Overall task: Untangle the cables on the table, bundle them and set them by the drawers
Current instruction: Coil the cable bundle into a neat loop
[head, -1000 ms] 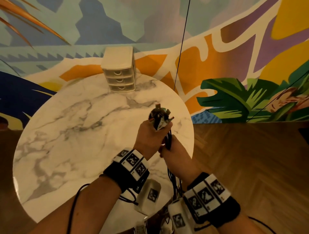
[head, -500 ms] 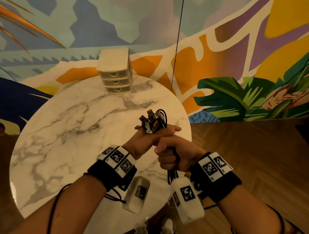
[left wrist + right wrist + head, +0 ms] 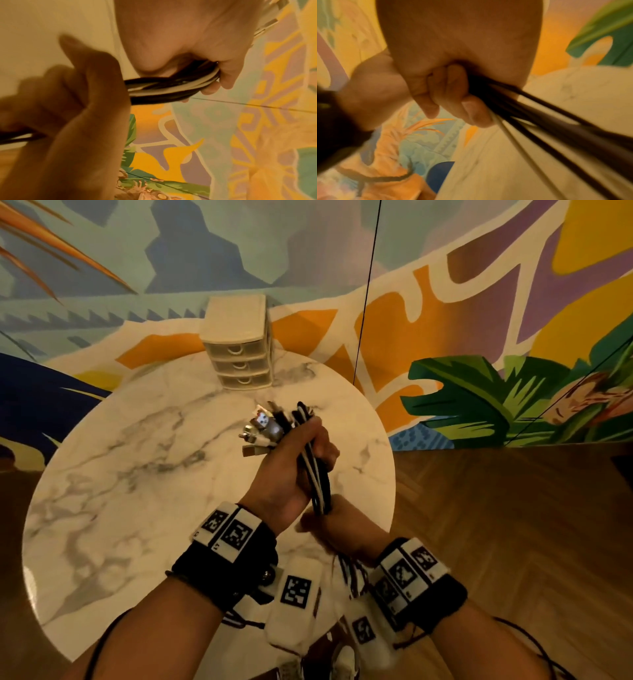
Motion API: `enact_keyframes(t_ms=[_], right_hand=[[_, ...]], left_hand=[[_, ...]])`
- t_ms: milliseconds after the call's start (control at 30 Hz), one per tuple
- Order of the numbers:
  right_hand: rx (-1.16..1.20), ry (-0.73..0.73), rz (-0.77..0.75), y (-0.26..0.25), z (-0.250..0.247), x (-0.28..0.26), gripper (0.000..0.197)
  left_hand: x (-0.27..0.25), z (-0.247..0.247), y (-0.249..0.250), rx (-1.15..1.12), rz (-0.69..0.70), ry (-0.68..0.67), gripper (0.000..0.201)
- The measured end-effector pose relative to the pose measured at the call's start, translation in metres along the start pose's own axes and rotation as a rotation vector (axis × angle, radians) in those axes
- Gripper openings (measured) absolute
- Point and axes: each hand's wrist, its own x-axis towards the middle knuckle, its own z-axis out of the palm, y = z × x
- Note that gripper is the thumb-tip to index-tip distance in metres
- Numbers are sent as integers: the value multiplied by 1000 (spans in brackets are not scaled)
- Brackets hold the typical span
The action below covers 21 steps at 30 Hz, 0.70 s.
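1. Nearest, our right hand (image 3: 337, 527) is closed in a fist around the lower run of the bundle of black and white cables (image 3: 317, 474), just past the near edge of the round white marble table (image 3: 137, 474); the right wrist view shows its fingers (image 3: 453, 94) curled tight, with the dark strands running out of the fist.
2. Below that fist, the cables hang down beside the near edge of the table, blurred among our black wrist bands with white coded tags (image 3: 233, 537).
3. Just beyond, our left hand (image 3: 294, 463) grips the same bundle higher up, above the near right part of the table; the left wrist view shows its fingers (image 3: 226, 73) wrapped round the black and white strands (image 3: 171, 86).
4. Between our two hands the cables run taut and close together in a short straight stretch.
5. Above our left hand, the plug ends fan out as a cluster of silver and white connectors (image 3: 263, 428), raised over the table.
6. Farther off, the small cream plastic chest of three drawers (image 3: 238, 344) stands at the far edge of the table, well apart from the bundle.
7. Behind the table rises the painted mural wall (image 3: 479, 302).
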Motion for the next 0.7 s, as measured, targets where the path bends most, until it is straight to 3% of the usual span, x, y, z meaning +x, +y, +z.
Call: enact_keyframes(t_ms=[100,200,333,433,533,700], right_hand=[[-159,83,5,5,-24,9,27],[-334,182,7,6,-48,12,35],[-395,102,-1,-4,-56,16,29],[-440,30,-45,3,-36,12,29],[-544,14,-129,8,-31,9,15],[-842,-6,-62,-3,-75,19,30]], left_hand=[[-6,-3,4,-49,38,-13,40],[-7,0,6,-81,45,-31,43],[-5,10,11,-119,21,-43,48],[-5,14,17,-86,-60,-139,52],[-13,6,19,-18,-208,-279,54],[-27,-9,23,304,-341,-298,54]])
